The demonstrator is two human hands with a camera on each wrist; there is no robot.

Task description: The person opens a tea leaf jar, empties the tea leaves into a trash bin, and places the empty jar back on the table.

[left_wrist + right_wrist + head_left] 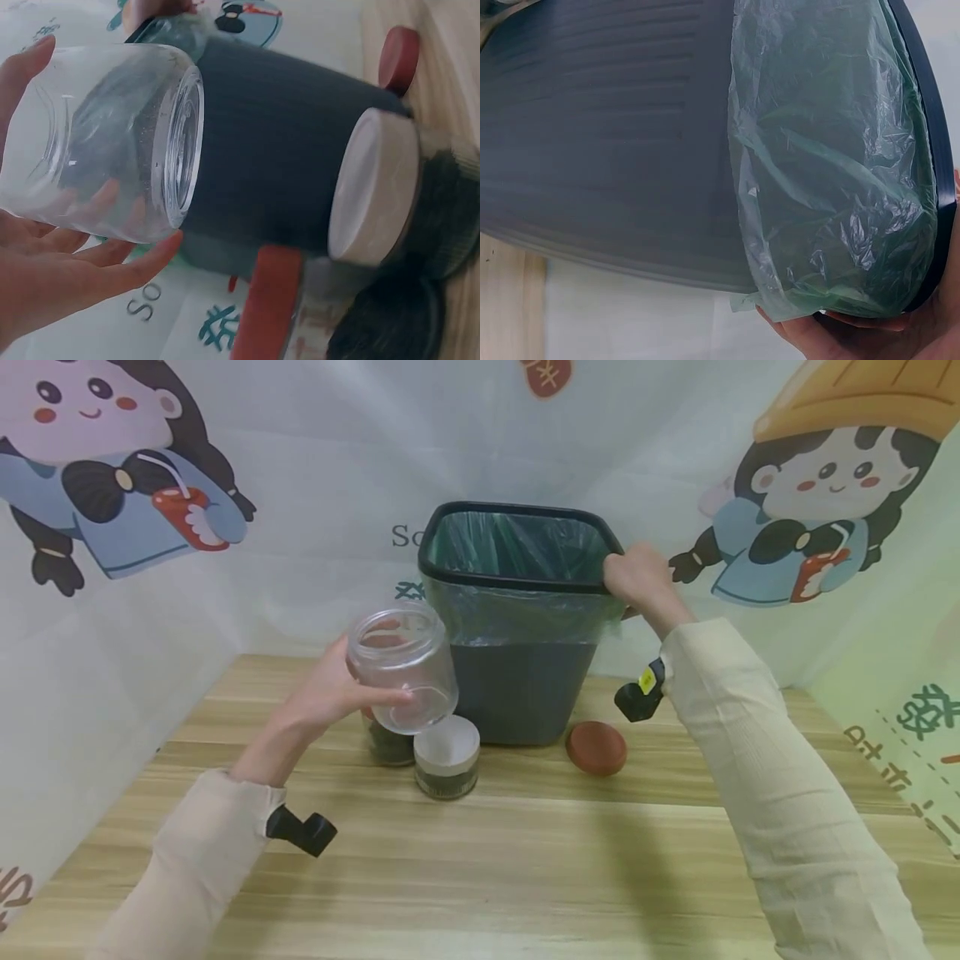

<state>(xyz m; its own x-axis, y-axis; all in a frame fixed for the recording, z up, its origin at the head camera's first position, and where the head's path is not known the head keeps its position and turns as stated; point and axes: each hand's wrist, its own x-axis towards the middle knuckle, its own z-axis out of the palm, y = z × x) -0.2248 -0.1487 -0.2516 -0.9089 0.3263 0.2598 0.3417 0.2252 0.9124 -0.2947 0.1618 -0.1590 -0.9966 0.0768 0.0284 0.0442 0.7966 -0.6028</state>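
Ideally, the left hand point(318, 689), curled round the clear jar point(414, 681) in front of the dark bin point(521, 693), needs an even hold that clears the white-lidded jar point(447, 758) below, while the right hand point(645, 578) grips the bin's rim firmly

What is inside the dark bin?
Green plastic liner covers the visible inner walls of the dark bin. The bottom is hidden behind the front rim, so anything lying there cannot be seen.

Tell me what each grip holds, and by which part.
Left grip: clear jar, by its sides. Right grip: bin, by its rim, right side.
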